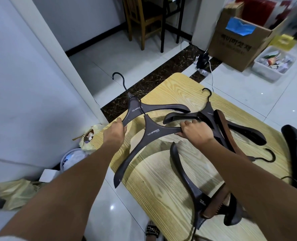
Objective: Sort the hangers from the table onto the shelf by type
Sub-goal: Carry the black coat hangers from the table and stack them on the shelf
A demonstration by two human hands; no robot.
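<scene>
My left hand (114,132) grips one arm of a dark grey plastic hanger (154,108) with a black hook, held above the table's left edge. My right hand (195,132) grips an arm of a second dark grey hanger (144,141) that overlaps the first. Several more hangers lie on the light wood table (158,171): a dark grey one (184,171) near the front, another (248,130) behind my right hand, a brown wooden one (224,127), and a black one (293,153) at the right edge. No shelf is in view.
A white wall and pillar (61,58) stand to the left. Bags and a white bin (71,159) sit on the floor by the table. A cardboard box (238,40), a white crate (274,65) and a wooden chair (142,20) stand beyond.
</scene>
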